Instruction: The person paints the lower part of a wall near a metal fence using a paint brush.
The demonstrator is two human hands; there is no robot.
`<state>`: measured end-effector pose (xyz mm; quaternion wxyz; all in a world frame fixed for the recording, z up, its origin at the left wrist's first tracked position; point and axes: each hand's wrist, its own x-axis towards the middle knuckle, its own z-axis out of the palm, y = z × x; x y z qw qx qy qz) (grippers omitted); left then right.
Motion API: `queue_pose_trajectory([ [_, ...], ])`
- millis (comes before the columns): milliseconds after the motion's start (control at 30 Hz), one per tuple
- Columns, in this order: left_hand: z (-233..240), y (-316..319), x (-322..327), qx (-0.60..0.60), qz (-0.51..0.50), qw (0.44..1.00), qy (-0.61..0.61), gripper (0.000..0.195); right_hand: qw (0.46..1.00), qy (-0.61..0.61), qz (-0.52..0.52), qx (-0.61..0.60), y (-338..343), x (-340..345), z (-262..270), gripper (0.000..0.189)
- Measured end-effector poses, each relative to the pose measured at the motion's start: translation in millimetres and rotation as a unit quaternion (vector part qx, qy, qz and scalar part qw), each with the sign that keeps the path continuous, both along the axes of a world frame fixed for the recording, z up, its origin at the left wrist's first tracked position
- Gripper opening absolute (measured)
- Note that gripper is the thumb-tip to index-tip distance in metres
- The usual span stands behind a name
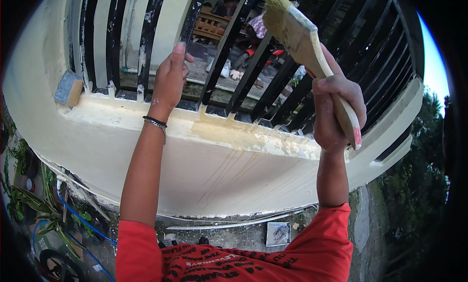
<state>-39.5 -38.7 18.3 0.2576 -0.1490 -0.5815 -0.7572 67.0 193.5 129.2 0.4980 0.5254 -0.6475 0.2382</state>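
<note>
My left hand point(172, 75) is closed around one of the black railing bars point(191, 20), the thumb lying along its front. That bar's lower part is hidden behind the hand. Raised in front of the railing, my right hand point(338, 106) grips a wide paintbrush point(303, 40) by its wooden handle. Its pale yellowish bristles point up and to the left, and the handle's end is marked pink and white. Below both hands runs a cream-painted ledge point(219, 130), with yellowish patches and flaking paint. White paint marks the feet of several bars.
A grey-and-tan block point(68, 88) rests on the ledge's left end. Yellowish drips streak the wall point(234, 179). On the ground lie a square tray point(278, 233), a white pipe point(226, 226) and a blue hose point(82, 219) beside plants. Shoes point(221, 68) and a wooden bench point(210, 24) show behind the railing.
</note>
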Motion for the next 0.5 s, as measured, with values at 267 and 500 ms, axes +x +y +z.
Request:
queue_pose_trajectory([
  [267, -0.4, 1.1, -4.4, -0.012, -0.002, 1.0, 0.013, 0.058, 0.971, -0.203, 0.077, -0.096, -4.7, -43.1, 12.2, 0.011],
  [500, 0.4, 1.7, -3.6, -0.018, 0.003, 1.0, 0.011, 0.059, 0.995, -0.014, -0.099, -0.008, -22.3, -34.1, 10.2, 0.008],
])
